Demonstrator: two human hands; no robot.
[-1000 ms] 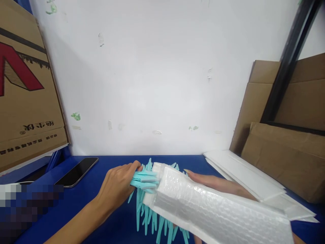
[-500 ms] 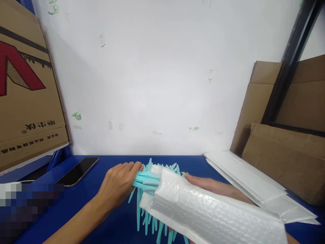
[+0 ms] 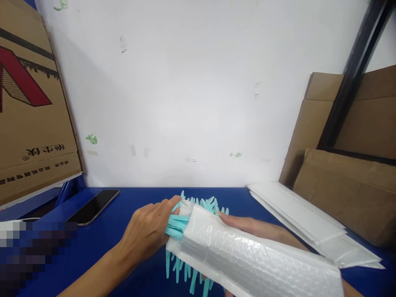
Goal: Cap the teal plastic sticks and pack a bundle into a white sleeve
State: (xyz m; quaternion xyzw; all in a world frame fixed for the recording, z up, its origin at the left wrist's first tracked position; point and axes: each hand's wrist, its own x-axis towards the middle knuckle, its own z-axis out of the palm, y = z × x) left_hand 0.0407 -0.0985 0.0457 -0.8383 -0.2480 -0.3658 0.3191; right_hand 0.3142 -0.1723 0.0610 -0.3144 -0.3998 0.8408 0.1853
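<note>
My left hand [image 3: 151, 225] is closed round a bundle of turquoise disposable gloves [image 3: 177, 227], at the mouth of a white bubble mailer [image 3: 253, 255]. Part of the bundle is inside the mailer, and the mailer hides how far in it reaches. My right hand [image 3: 238, 222] grips the mailer from beneath and along its far side; its thumb shows at the upper edge and most of its fingers are hidden. Under the mailer lies a pile of more turquoise gloves [image 3: 194, 280], with narrow fingers sticking out front and back.
A dark phone [image 3: 94, 206] lies at the left of the blue table [image 3: 130, 196]. Flat white mailers [image 3: 297, 214] are stacked at the right, beside brown cardboard [image 3: 343, 189]. A printed carton [image 3: 34, 123] stands at the left, and a white wall [image 3: 185, 95] rises behind.
My left hand has moved closer to the mailer's mouth, and less of the glove bundle shows outside it. The mailer has shifted slightly left. The view has moved a little.
</note>
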